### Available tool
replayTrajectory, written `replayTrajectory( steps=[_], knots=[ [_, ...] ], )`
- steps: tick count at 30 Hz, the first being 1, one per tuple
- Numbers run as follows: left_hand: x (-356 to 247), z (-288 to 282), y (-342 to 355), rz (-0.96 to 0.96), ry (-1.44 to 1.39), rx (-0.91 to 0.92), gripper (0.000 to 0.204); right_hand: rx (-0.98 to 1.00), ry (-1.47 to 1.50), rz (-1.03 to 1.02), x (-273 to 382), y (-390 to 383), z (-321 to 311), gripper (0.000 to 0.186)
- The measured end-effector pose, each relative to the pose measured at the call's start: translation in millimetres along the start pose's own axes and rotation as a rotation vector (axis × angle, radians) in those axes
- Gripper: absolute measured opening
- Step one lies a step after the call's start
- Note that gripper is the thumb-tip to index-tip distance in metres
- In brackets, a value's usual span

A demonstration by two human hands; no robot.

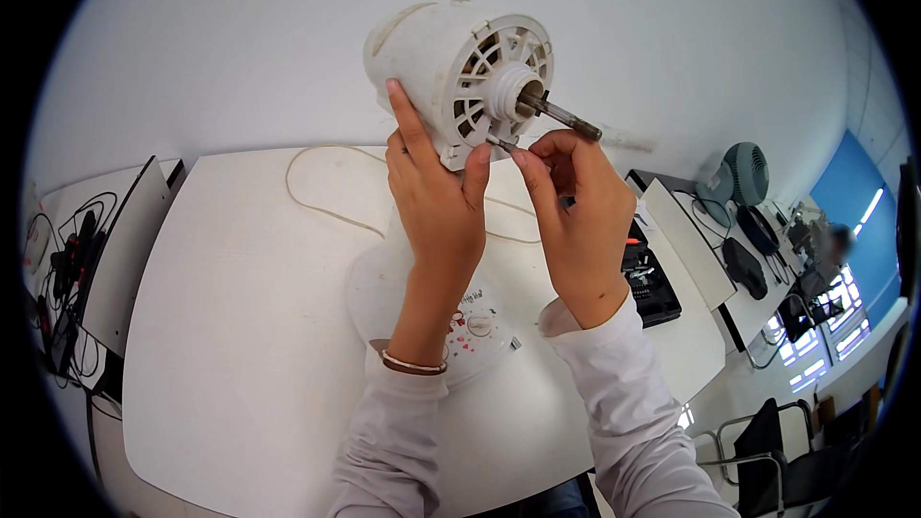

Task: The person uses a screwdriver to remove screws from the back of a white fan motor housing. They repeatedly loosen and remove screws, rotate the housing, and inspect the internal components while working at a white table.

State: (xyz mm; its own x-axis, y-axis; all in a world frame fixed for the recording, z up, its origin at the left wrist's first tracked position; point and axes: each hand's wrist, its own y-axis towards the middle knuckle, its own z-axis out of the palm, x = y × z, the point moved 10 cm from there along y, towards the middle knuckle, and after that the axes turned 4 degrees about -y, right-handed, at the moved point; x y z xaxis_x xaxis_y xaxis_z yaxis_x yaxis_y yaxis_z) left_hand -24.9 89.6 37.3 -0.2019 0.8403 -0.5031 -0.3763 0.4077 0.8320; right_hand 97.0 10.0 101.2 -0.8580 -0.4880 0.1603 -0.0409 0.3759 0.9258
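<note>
One white tabletop (240, 326) lies below both hands, carrying one round fan base (384, 297) under the wrists. One white motor housing (451, 67), its single shaft (561, 115) jutting right, sits above, gripped by the left hand (436, 197). The right hand (576, 221) pinches one small screw (506, 144). That screw might slip from the fingertips; the raised housing could tip.
</note>
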Motion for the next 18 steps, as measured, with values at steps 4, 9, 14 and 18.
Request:
replayTrajectory(
  steps=[4, 9, 14, 18],
  knots=[
    [-1.8, -0.7, 0.7, 0.017, 0.006, -0.006, 0.082, -0.080, 0.034, -0.089, 4.5, -1.5, -5.8, 0.014],
    [-1.6, -1.2, 1.0, 0.029, 0.012, -0.003, 0.083, -0.155, 0.086, -0.114, 3.8, -1.3, -9.0, 0.013],
    [-2.6, -0.3, 1.9, 0.023, -0.003, 0.004, 0.083, -0.180, 0.070, -0.150, 2.3, -1.0, -6.0, 0.013],
    [-0.8, -1.0, 1.3, 0.021, -0.005, 0.001, 0.083, -0.159, 0.036, -0.173, 4.6, -2.3, -6.0, 0.013]
  ],
)
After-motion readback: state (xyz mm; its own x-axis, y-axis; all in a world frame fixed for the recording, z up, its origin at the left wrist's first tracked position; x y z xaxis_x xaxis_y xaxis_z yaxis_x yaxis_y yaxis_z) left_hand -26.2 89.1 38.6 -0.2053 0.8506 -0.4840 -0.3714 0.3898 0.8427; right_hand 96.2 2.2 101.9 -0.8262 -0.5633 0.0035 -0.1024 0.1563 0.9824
